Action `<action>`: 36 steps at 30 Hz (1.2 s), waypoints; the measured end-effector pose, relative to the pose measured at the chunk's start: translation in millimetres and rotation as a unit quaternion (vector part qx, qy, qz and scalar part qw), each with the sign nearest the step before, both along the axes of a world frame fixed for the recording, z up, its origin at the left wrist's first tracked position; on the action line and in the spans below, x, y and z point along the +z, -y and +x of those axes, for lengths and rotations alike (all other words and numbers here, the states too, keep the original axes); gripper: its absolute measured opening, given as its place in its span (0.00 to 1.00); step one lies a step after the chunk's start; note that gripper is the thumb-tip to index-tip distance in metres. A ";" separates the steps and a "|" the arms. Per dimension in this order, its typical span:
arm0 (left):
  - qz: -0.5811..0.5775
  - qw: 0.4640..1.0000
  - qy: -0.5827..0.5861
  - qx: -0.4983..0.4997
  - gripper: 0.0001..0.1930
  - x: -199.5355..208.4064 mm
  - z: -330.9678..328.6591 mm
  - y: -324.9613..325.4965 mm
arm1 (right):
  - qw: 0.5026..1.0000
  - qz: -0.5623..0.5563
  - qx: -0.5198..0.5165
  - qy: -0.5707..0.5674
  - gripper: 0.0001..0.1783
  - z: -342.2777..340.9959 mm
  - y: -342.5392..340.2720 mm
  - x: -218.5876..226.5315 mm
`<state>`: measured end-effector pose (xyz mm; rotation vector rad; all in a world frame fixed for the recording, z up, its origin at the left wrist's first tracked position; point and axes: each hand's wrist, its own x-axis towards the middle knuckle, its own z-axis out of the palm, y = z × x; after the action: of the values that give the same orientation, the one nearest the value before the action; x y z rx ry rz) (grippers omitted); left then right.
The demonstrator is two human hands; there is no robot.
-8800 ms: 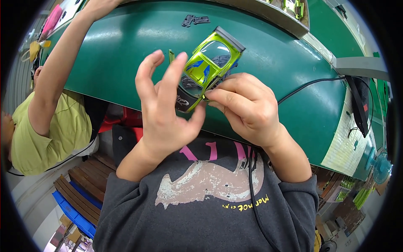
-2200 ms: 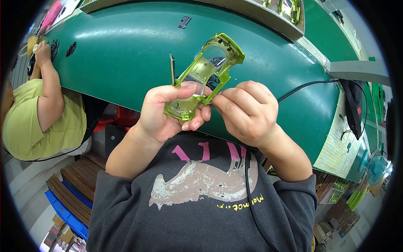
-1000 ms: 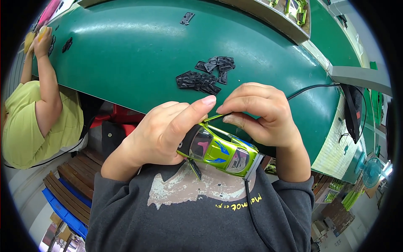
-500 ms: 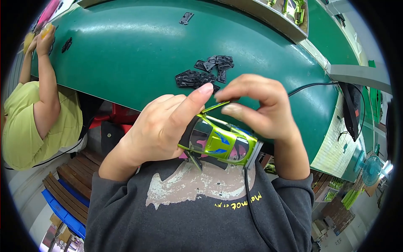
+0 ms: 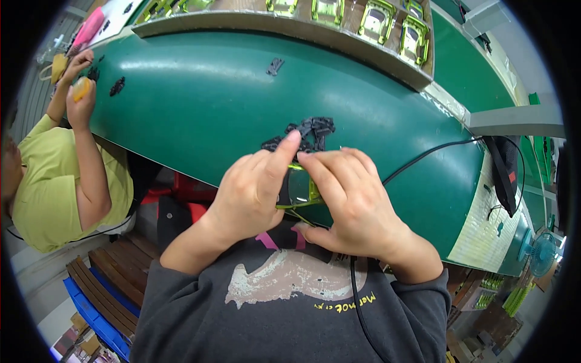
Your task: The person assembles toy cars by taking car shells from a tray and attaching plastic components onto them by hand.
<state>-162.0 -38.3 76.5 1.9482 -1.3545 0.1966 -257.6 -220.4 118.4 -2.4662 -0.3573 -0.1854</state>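
Note:
A lime-green toy car (image 5: 298, 185) with clear windows sits between my two hands, in front of my chest at the table's near edge. My left hand (image 5: 251, 190) is closed around one end of it, thumb stretched toward the far side. Over the other end lies my right hand (image 5: 354, 202), its fingers on the far side and its thumb by a thin green door on the near side. Much of the car is hidden under this hand. Just beyond my fingertips lies a pile of black plastic parts (image 5: 318, 128).
A cardboard tray (image 5: 272, 23) of green car shells stands along the back. A single black part (image 5: 275, 66) lies mid-table. A black cable (image 5: 417, 158) crosses the right side. At the left, another person in a yellow-green shirt (image 5: 45, 193) holds something orange.
My right hand has moved from pinching the far door to cover the car, its thumb now at the near door. The view has shifted, showing more of the tray.

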 end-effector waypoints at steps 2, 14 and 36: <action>0.032 0.999 -0.011 -0.021 0.40 8.3 -0.3 -1.9 | 1.000 0.019 0.017 -0.005 0.44 0.4 2.6 -0.7; -0.052 0.861 -0.502 0.066 0.15 27.9 82.5 -7.0 | 0.983 0.097 -0.114 0.103 0.52 9.9 34.4 -2.4; 0.237 0.858 0.081 0.449 0.37 7.3 300.8 89.6 | 0.978 0.090 -0.185 0.025 0.31 16.5 42.3 -30.1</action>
<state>138.7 -127.9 83.9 2.9358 -0.4858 0.5115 -241.1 -262.8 88.3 -2.3297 0.0999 -0.4178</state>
